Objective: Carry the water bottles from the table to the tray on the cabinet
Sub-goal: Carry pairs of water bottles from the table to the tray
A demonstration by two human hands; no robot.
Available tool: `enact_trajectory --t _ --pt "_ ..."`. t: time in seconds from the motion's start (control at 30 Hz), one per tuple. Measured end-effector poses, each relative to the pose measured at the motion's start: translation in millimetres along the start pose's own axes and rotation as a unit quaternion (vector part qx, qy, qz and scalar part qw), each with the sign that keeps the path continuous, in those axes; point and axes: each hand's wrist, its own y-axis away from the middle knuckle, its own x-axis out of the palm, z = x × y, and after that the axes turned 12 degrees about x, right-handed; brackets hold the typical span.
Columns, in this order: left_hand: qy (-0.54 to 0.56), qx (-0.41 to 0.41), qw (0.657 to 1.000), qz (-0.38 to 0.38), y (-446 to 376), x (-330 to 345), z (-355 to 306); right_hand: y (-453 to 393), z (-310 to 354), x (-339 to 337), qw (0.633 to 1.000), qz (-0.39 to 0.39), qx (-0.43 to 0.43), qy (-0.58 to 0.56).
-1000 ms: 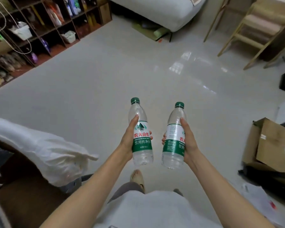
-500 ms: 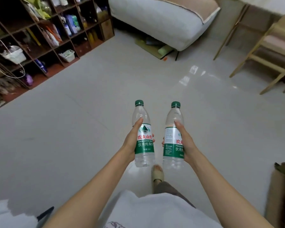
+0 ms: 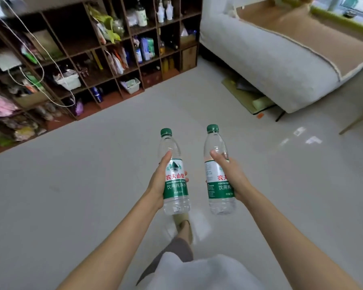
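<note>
Left hand [image 3: 158,185]: wrapped round the left bottle [image 3: 175,174], upright.
Right hand [image 3: 232,176]: wrapped round the right bottle [image 3: 218,170], upright.
Bottles: side by side, apart, above the floor [image 3: 71,185].
Ahead: shelving [image 3: 92,49], sofa [image 3: 281,59].

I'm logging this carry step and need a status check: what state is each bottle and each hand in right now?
Left bottle: upright, green cap on, held off the floor.
Right bottle: upright, green cap on, held off the floor.
Left hand: grips the left bottle around its label.
Right hand: grips the right bottle around its label.
</note>
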Motion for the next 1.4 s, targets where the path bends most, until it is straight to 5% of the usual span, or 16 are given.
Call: enact_trajectory --t 0.47,1.0,1.4 --pt "-0.009 0.036 0.999 -0.014 -296.6 -3.4 -227.5 -255.3 274.3 96.0 0.999 0.026 0.025 0.021" --pt "-0.005 0.140 0.980 -0.139 -609.2 -80.5 -501.0 -549.4 590.8 280.9 0.988 0.124 -0.003 0.092" --pt "-0.057 0.180 0.975 -0.120 -838.9 -136.5 -711.9 -725.8 797.0 401.3 0.995 0.067 -0.067 0.040"
